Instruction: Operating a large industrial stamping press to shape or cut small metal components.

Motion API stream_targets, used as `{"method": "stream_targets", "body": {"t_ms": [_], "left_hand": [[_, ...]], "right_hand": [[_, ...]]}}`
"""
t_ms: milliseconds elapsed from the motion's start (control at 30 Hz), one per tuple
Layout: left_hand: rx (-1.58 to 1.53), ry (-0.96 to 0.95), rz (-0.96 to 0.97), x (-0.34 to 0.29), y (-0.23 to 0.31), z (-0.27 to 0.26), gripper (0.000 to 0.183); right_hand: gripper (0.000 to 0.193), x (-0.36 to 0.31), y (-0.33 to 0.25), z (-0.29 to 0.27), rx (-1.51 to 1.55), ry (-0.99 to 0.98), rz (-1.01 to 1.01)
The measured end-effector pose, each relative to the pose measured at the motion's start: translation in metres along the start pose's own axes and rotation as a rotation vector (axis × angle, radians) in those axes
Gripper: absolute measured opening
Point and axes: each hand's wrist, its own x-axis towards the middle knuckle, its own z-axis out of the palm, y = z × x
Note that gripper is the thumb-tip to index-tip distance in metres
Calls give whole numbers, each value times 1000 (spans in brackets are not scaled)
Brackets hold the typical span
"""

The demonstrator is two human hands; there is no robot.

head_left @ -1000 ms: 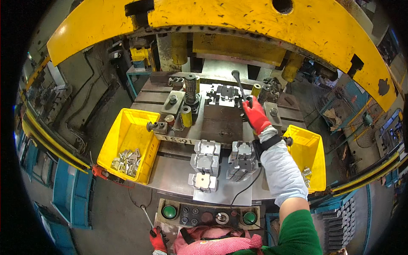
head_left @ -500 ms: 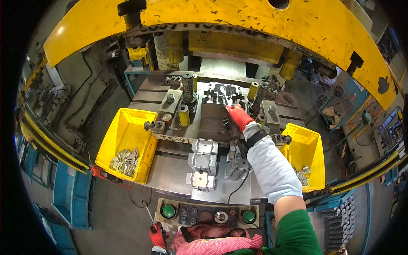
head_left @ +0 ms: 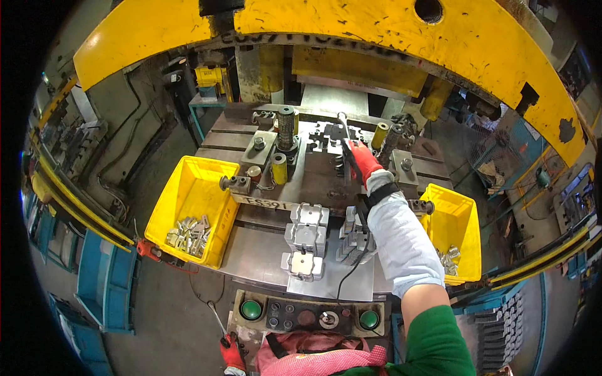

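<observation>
My right hand [head_left: 364, 160], in a red glove, reaches over the press die. Its fingers are closed round the near end of a slim silver rod tool [head_left: 344, 128] with a rounded tip, which points away over the die face [head_left: 329, 139]. Whether the tip touches anything I cannot tell. Low at the left, my red-gloved left hand [head_left: 232, 352] grips a second metal rod tool [head_left: 217, 318] with a widened end, held beside the control panel [head_left: 279, 318]. Stacks of silver metal parts [head_left: 306, 238] stand on the plate before the die, with thinner grey stacked plates [head_left: 355, 244] to their right.
Yellow bins [head_left: 188, 207] [head_left: 453, 229] holding small metal pieces flank the die. Upright guide posts [head_left: 286, 128] rise beside the die, under the yellow press frame [head_left: 351, 19]. A black cable [head_left: 343, 285] hangs near my right forearm. Green buttons [head_left: 251, 309] sit on the panel.
The rod tool in my right hand has swung, its tip now farther back and to the right over the die. My left hand keeps its tool low. The whole view has shifted slightly.
</observation>
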Motion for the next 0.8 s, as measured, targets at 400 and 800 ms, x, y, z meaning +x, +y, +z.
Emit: {"method": "stream_targets", "body": {"t_ms": [400,800], "left_hand": [[-33,34,-17,-1,-3,-12,18],[86,136,564,18,41,-26,40]], "right_hand": [[41,-35,-42,-51,61,-269,176],[41,-70,-41,-57,-578,-47,56]]}}
